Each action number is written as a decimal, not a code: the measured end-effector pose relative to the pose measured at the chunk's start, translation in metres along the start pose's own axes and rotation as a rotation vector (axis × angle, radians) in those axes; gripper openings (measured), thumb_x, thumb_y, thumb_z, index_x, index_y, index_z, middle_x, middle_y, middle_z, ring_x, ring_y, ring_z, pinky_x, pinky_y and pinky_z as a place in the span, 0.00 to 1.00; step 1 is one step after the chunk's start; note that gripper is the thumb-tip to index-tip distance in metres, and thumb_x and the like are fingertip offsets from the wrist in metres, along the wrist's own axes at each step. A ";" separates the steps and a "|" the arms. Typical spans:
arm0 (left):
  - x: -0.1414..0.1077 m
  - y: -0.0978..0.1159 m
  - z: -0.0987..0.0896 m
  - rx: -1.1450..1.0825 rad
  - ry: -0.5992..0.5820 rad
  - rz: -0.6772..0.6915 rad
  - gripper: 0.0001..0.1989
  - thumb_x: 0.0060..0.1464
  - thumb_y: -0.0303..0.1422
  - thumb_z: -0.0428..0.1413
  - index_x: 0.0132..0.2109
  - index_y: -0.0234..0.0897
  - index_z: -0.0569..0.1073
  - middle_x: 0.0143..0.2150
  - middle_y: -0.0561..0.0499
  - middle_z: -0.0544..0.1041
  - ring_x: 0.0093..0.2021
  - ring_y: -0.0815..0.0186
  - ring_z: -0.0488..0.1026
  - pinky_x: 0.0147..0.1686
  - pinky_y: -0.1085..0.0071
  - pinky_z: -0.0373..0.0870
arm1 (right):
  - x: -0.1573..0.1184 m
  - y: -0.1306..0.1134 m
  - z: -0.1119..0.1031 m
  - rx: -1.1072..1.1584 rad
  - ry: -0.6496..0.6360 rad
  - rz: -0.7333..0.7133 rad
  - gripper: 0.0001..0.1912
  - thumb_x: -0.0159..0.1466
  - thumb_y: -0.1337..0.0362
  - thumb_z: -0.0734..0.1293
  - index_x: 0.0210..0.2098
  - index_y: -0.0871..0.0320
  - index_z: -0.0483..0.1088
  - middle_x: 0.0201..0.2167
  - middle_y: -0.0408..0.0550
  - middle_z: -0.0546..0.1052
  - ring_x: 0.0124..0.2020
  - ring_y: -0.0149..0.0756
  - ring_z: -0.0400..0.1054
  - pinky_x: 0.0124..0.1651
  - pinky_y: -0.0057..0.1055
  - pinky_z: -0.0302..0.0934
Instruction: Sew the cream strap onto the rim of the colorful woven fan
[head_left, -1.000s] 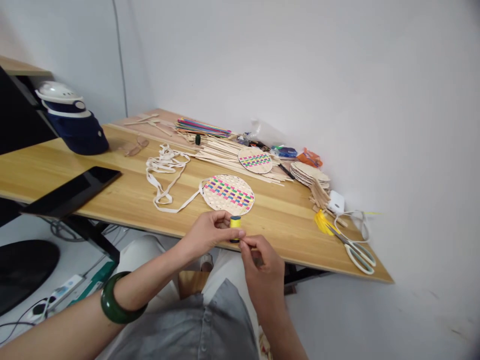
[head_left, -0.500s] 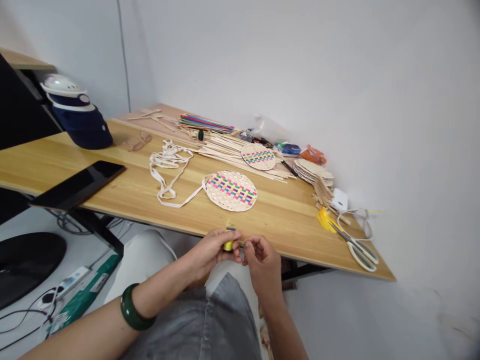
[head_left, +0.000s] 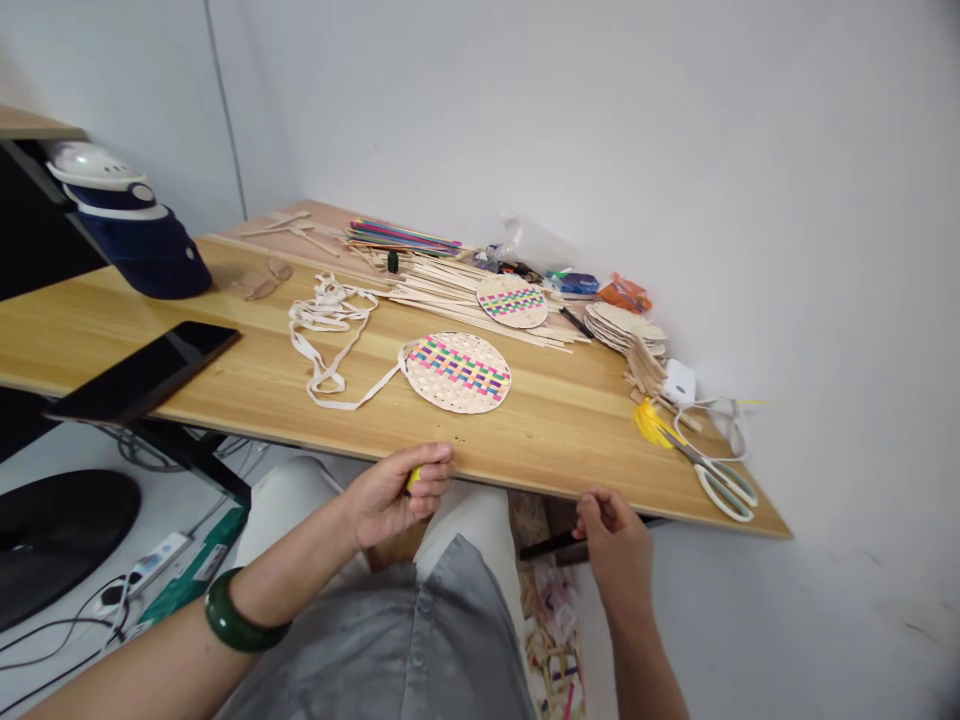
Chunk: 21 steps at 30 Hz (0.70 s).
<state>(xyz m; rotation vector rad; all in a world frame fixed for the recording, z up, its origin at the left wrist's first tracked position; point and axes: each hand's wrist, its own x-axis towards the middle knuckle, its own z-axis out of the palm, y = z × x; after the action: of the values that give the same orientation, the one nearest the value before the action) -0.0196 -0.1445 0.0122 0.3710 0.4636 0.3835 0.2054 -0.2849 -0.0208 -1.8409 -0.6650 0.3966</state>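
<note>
My left hand (head_left: 405, 488) is closed around a small yellow thread spool (head_left: 414, 480), most of it hidden by the fingers, just off the table's front edge. Farther right, my right hand (head_left: 616, 535) is pinched shut near the edge; whatever is between its fingertips is too thin or hidden to make out. Beyond my left hand lies an oval woven fan (head_left: 459, 372) with a coloured checker band. A white cloth tape (head_left: 330, 385) runs from its left side into a loose heap.
A second woven fan (head_left: 513, 301) rests on pale strips (head_left: 442, 290), with coloured strips (head_left: 405, 237) behind. Scissors (head_left: 724, 488) and yellow fibre (head_left: 651, 422) lie at the right, near stacked woven rounds (head_left: 624, 326). A tablet (head_left: 146, 370) and a blue-and-white jug (head_left: 135, 225) are at the left.
My hands were close together and have moved apart, the right one well to the right, the left one slightly left. The left fingers now cover more of the yellow thread spool.
</note>
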 end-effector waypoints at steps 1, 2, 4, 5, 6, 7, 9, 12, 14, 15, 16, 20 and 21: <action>-0.002 0.003 0.000 -0.010 0.000 0.007 0.12 0.55 0.24 0.57 0.26 0.32 0.64 0.19 0.61 0.57 0.14 0.81 0.55 0.12 0.87 0.53 | 0.003 0.005 -0.008 -0.014 0.033 0.018 0.15 0.51 0.51 0.67 0.28 0.57 0.69 0.19 0.40 0.70 0.18 0.31 0.63 0.22 0.28 0.61; -0.004 0.006 -0.001 -0.017 0.000 0.016 0.12 0.55 0.24 0.56 0.25 0.32 0.64 0.19 0.61 0.57 0.13 0.82 0.54 0.11 0.87 0.53 | 0.006 0.010 -0.015 -0.029 0.065 0.035 0.16 0.50 0.51 0.67 0.28 0.57 0.69 0.19 0.40 0.70 0.18 0.32 0.63 0.21 0.28 0.61; -0.008 0.011 -0.003 -0.023 0.007 0.036 0.12 0.56 0.24 0.55 0.25 0.32 0.64 0.20 0.60 0.58 0.13 0.82 0.54 0.11 0.87 0.53 | 0.011 0.020 -0.029 -0.060 0.120 0.067 0.16 0.49 0.51 0.67 0.28 0.58 0.70 0.19 0.41 0.71 0.17 0.31 0.62 0.21 0.28 0.61; -0.010 0.014 -0.004 -0.022 0.013 0.046 0.12 0.57 0.23 0.55 0.25 0.32 0.64 0.19 0.60 0.58 0.13 0.82 0.54 0.10 0.87 0.53 | 0.013 0.025 -0.034 -0.075 0.140 0.081 0.16 0.48 0.52 0.67 0.28 0.58 0.70 0.18 0.41 0.71 0.17 0.31 0.63 0.21 0.28 0.61; -0.011 0.016 -0.005 -0.018 0.022 0.057 0.12 0.57 0.23 0.55 0.25 0.32 0.64 0.19 0.60 0.58 0.13 0.82 0.55 0.10 0.88 0.54 | 0.015 0.031 -0.039 -0.089 0.156 0.096 0.16 0.47 0.52 0.67 0.28 0.58 0.70 0.18 0.42 0.71 0.17 0.32 0.63 0.21 0.29 0.62; -0.012 0.018 -0.006 -0.012 0.032 0.069 0.12 0.57 0.23 0.55 0.25 0.32 0.65 0.19 0.60 0.58 0.13 0.82 0.55 0.10 0.88 0.54 | 0.016 0.037 -0.043 -0.100 0.167 0.110 0.16 0.46 0.52 0.67 0.27 0.58 0.70 0.17 0.42 0.71 0.17 0.32 0.63 0.21 0.29 0.62; -0.014 0.021 -0.009 0.009 0.054 0.096 0.12 0.56 0.23 0.55 0.25 0.32 0.65 0.19 0.60 0.58 0.13 0.82 0.55 0.10 0.88 0.54 | 0.019 0.052 -0.050 -0.115 0.183 0.138 0.16 0.45 0.52 0.66 0.26 0.58 0.70 0.16 0.42 0.70 0.16 0.33 0.63 0.21 0.30 0.63; -0.016 0.027 -0.011 0.051 0.083 0.133 0.12 0.55 0.22 0.57 0.24 0.32 0.65 0.19 0.60 0.59 0.13 0.81 0.56 0.10 0.87 0.55 | 0.023 0.077 -0.059 -0.137 0.204 0.189 0.15 0.43 0.52 0.65 0.25 0.58 0.70 0.15 0.42 0.71 0.15 0.35 0.64 0.21 0.32 0.64; -0.017 0.031 -0.012 0.078 0.100 0.151 0.13 0.54 0.23 0.58 0.24 0.32 0.65 0.19 0.60 0.59 0.13 0.81 0.56 0.10 0.87 0.56 | 0.026 0.094 -0.066 -0.153 0.215 0.224 0.15 0.43 0.53 0.66 0.25 0.58 0.70 0.14 0.42 0.71 0.15 0.36 0.65 0.21 0.33 0.65; -0.017 0.033 -0.012 0.089 0.108 0.158 0.13 0.54 0.23 0.58 0.24 0.32 0.65 0.19 0.59 0.60 0.13 0.81 0.56 0.10 0.87 0.56 | 0.027 0.102 -0.069 -0.162 0.220 0.242 0.16 0.42 0.53 0.65 0.25 0.58 0.70 0.14 0.42 0.71 0.15 0.37 0.66 0.21 0.33 0.65; -0.016 0.035 -0.013 0.097 0.116 0.165 0.13 0.54 0.23 0.58 0.24 0.32 0.65 0.19 0.59 0.60 0.13 0.81 0.56 0.10 0.87 0.56 | 0.028 0.109 -0.072 -0.171 0.228 0.259 0.16 0.42 0.53 0.65 0.25 0.58 0.71 0.15 0.42 0.72 0.15 0.37 0.67 0.21 0.33 0.65; -0.016 0.045 -0.015 0.103 0.144 0.191 0.15 0.58 0.23 0.54 0.23 0.32 0.65 0.18 0.60 0.59 0.12 0.81 0.55 0.09 0.86 0.56 | 0.029 0.138 -0.085 -0.201 0.246 0.315 0.15 0.41 0.53 0.65 0.24 0.58 0.70 0.15 0.45 0.73 0.16 0.41 0.69 0.20 0.35 0.66; -0.017 0.048 -0.015 0.098 0.149 0.193 0.16 0.60 0.23 0.52 0.23 0.31 0.65 0.18 0.60 0.58 0.11 0.81 0.55 0.09 0.87 0.56 | 0.028 0.146 -0.088 -0.209 0.249 0.325 0.15 0.41 0.53 0.65 0.23 0.57 0.70 0.14 0.45 0.72 0.16 0.42 0.69 0.20 0.35 0.67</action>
<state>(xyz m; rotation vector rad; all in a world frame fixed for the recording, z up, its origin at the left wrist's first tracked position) -0.0539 -0.1068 0.0259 0.4861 0.5953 0.5800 0.3139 -0.3705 -0.1240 -2.1625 -0.2430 0.3089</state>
